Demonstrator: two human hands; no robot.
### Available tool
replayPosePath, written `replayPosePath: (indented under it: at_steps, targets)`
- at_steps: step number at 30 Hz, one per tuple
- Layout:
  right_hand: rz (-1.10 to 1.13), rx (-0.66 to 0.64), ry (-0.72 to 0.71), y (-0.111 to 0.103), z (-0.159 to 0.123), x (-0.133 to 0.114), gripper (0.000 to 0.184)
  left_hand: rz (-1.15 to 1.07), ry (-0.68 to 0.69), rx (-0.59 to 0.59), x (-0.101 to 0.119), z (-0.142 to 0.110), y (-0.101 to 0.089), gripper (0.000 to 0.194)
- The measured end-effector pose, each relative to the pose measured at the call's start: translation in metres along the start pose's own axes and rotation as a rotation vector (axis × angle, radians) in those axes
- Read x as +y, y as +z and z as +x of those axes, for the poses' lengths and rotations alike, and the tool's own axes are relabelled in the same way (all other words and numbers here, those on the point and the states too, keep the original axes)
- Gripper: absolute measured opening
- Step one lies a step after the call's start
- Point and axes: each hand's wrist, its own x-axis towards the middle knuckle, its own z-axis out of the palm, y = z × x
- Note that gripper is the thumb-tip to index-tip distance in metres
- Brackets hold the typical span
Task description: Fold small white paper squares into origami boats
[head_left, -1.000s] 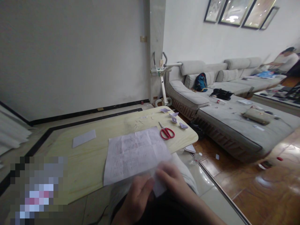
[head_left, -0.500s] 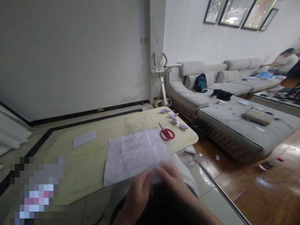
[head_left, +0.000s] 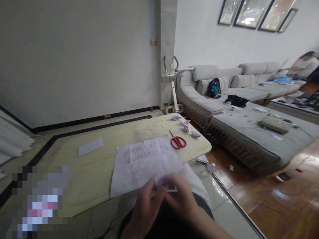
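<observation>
My left hand (head_left: 147, 200) and my right hand (head_left: 181, 193) meet at the table's near edge, fingers bent around a small pale piece of paper (head_left: 159, 181). The fingers cover most of this paper, and blur hides its exact shape. Just beyond them a large creased printed sheet (head_left: 142, 164) lies flat. Red-handled scissors (head_left: 176, 138) rest at its far right corner, blades pointing away. Several small folded pale purple paper pieces (head_left: 195, 134) sit near the table's far right end.
The pale yellow table (head_left: 99, 179) also carries a white paper (head_left: 90, 147) at left and thin paper strips (head_left: 146, 132) at the back. A grey sofa (head_left: 244, 139) holding bags stands right. A person (head_left: 306, 66) sits far right. Pixelation covers the lower left.
My right hand has shifted slightly, its fingers now curling over the small paper. My left fingers have risen a little toward it. The sheet and scissors stay put.
</observation>
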Motion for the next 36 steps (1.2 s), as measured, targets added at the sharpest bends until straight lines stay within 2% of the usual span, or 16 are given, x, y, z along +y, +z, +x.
replayPosePath:
  at_steps: [3,5,7,9,13,16,19,23,27,32,36]
  targets:
    - [0.011,-0.071,0.0,0.0,0.0,-0.002,0.006,-0.052,-0.074,0.024,-0.007,0.0,0.002,0.031]
    - [0.031,-0.023,0.018,-0.003,0.001,-0.002,0.005,-0.087,-0.131,0.112,-0.007,0.0,0.003,0.031]
    - [0.074,0.041,0.035,-0.007,0.002,-0.001,0.008,-0.116,-0.154,0.15,-0.004,0.002,0.003,0.03]
    - [0.143,0.067,0.05,-0.011,0.003,-0.001,0.013,-0.162,-0.156,0.119,0.003,0.003,0.002,0.03]
    - [0.3,0.009,0.057,-0.013,0.007,-0.004,0.017,-0.266,-0.224,0.033,0.014,0.004,-0.001,0.034]
    - [0.364,-0.017,0.081,-0.01,0.009,-0.006,0.017,-0.293,-0.265,-0.023,0.016,0.004,-0.002,0.032]
    - [0.379,0.01,0.114,-0.006,0.009,-0.005,0.015,-0.311,-0.29,-0.052,0.014,0.002,0.002,0.029]
    - [0.348,0.08,0.153,-0.001,0.007,0.001,0.011,-0.275,-0.224,-0.014,0.008,0.0,0.009,0.023]
    - [0.288,0.149,0.2,0.002,0.004,0.006,0.016,-0.23,-0.189,0.056,0.005,0.0,0.012,0.025]
    - [0.201,0.163,0.112,0.001,0.003,0.002,0.014,-0.29,-0.171,0.016,0.012,0.002,0.009,0.033]
    - [0.157,0.178,0.028,0.0,0.003,-0.001,0.013,-0.281,-0.145,0.058,0.015,0.002,0.01,0.038]
